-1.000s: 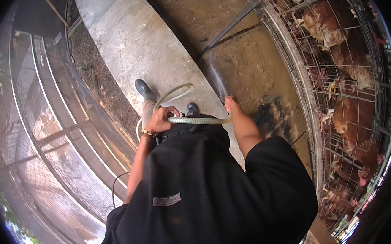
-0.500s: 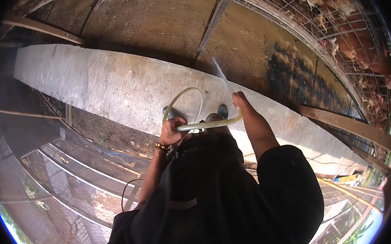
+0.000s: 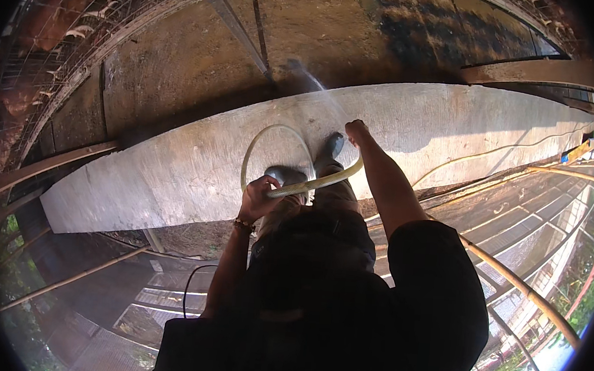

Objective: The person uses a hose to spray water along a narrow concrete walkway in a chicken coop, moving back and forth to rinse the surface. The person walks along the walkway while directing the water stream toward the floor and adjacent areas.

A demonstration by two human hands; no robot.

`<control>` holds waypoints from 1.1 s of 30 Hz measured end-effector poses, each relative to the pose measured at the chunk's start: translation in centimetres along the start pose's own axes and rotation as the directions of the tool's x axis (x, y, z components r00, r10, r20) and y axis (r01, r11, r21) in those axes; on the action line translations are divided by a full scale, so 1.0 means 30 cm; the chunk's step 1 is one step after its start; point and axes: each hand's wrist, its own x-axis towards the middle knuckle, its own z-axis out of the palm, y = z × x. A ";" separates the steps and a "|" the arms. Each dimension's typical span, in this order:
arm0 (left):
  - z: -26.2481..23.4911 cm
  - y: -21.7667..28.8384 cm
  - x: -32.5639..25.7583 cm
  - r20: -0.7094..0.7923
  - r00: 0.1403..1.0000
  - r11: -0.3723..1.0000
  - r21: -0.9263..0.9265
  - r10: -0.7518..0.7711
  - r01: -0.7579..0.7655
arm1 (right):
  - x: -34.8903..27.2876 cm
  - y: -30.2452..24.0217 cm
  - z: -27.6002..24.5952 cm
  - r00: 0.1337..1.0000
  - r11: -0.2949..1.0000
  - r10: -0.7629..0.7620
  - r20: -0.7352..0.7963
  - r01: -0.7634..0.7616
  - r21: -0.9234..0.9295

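Note:
A pale yellowish hose (image 3: 323, 181) runs between my hands and hangs in a loop in front of my legs. My left hand (image 3: 259, 198) is closed around it near my waist, with a bracelet on the wrist. Farther forward and to the right, my right hand (image 3: 358, 132) grips the hose by its end; the very tip is hidden by the fingers. From there a thin jet of water (image 3: 317, 84) sprays forward and left onto the brown, wet-looking ground (image 3: 309, 26) beyond the walkway.
I stand in boots (image 3: 331, 146) on a long concrete walkway (image 3: 193, 177). Wire cages (image 3: 94, 12) with brown birds hang along the far side. Wooden beams (image 3: 529, 72) cross toward the walkway. More hose (image 3: 467, 157) trails to the right, near a bamboo pole (image 3: 513, 276).
My view has swung, so the walkway now slopes up to the right. The water jet lands farther left along the ground. Both hands keep their hold on the hose.

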 end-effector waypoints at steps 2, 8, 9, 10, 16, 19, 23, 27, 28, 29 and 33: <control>-0.005 0.053 0.039 0.056 0.996 0.972 0.230 -0.068 0.054 | 0.002 0.035 -0.021 0.999 0.990 0.046 -0.018 -0.043 0.132; 0.065 0.213 0.162 0.071 0.994 0.929 0.355 0.084 -0.104 | 0.001 0.116 -0.127 0.993 0.946 -0.011 -0.115 0.047 0.319; 0.074 0.230 0.185 0.085 0.994 0.923 0.372 0.070 -0.097 | 0.009 0.120 -0.144 0.997 0.942 -0.011 -0.081 0.038 0.334; 0.079 0.242 0.206 0.095 0.991 0.907 0.400 0.099 -0.129 | 0.016 0.124 -0.157 0.999 0.937 -0.013 -0.052 0.030 0.349; 0.103 0.276 0.304 0.141 0.988 0.868 0.481 0.059 -0.120 | 0.052 0.131 -0.176 1.000 0.891 0.010 -0.021 0.000 0.453; 0.081 0.279 0.332 0.209 0.969 0.789 0.571 0.129 -0.228 | 0.045 0.132 -0.161 1.000 0.876 -0.016 -0.015 0.021 0.482; 0.028 0.249 0.360 0.221 0.974 0.807 0.565 0.052 -0.171 | 0.026 0.101 -0.118 0.999 0.872 0.035 0.016 -0.038 0.489; -0.068 0.197 0.384 0.251 0.958 0.932 0.359 -0.139 0.041 | 0.009 0.051 -0.044 0.999 0.857 0.048 0.014 -0.048 0.514; -0.097 0.185 0.395 0.257 0.958 0.920 0.391 -0.128 0.018 | 0.009 0.036 -0.023 0.999 0.853 0.044 0.015 -0.045 0.521; -0.125 0.174 0.407 0.265 0.957 0.907 0.421 -0.117 -0.005 | 0.008 0.022 0.000 0.999 0.848 0.042 0.016 -0.044 0.528; -0.279 0.133 0.478 0.321 0.939 0.841 0.536 -0.119 -0.077 | 0.015 -0.044 0.112 0.996 0.793 0.079 -0.043 -0.037 0.609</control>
